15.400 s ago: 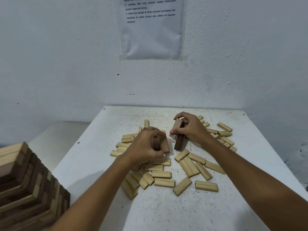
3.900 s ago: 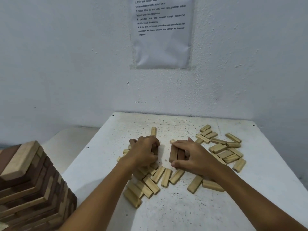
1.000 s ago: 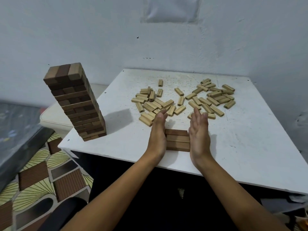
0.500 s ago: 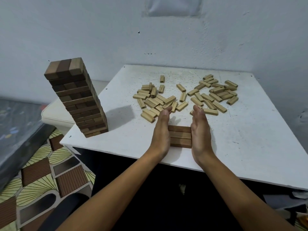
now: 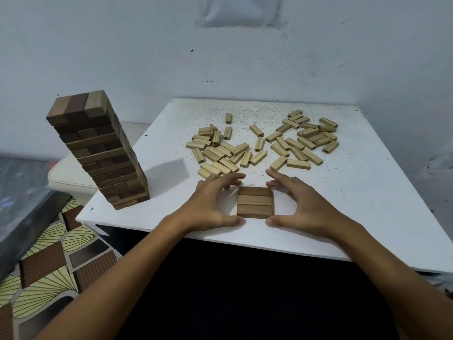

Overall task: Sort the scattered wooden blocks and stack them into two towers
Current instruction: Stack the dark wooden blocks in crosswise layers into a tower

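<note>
Now three dark blocks (image 5: 255,202) flat near the desk (image 5: 343,212) front edge, left hand (image 5: 210,204) and right hand (image 5: 304,204) spread beside them, tall tower (image 5: 98,148) left, pale blocks (image 5: 259,146) behind, paper (image 5: 239,11) cut off.

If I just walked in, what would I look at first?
Probably the tall dark wooden tower standing at the table's near left corner. Next, the person's left hand and right hand, open on either side of a flat row of three dark blocks near the front edge. Behind them, lots of light wooden blocks lie scattered across the middle of the table.
</note>
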`<control>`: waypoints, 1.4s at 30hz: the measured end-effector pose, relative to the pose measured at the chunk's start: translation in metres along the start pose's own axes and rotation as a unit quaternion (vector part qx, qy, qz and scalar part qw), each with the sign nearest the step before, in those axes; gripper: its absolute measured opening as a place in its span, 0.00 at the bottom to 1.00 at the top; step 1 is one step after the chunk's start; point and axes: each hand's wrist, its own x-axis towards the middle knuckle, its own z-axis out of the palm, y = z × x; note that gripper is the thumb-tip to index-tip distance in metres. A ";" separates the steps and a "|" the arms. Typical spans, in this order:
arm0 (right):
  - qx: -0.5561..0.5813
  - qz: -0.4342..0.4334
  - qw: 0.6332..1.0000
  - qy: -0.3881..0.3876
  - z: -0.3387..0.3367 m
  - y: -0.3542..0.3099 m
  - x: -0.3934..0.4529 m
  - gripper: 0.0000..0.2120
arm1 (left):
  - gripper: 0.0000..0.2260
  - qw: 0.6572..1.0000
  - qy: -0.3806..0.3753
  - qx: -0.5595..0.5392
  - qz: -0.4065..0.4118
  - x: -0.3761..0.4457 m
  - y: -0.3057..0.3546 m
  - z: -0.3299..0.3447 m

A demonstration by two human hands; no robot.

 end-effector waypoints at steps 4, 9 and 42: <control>-0.031 -0.010 0.999 0.010 0.003 0.000 0.002 0.50 | 0.39 1.000 -0.003 -0.008 0.010 0.002 -0.003 0.001; -0.004 -0.012 1.000 0.026 0.006 0.004 0.002 0.49 | 0.37 0.999 0.019 -0.035 0.019 0.007 -0.006 0.005; 0.145 -0.285 0.947 0.030 -0.041 -0.217 0.172 0.41 | 0.27 0.971 0.237 0.014 -0.032 -0.033 0.041 -0.260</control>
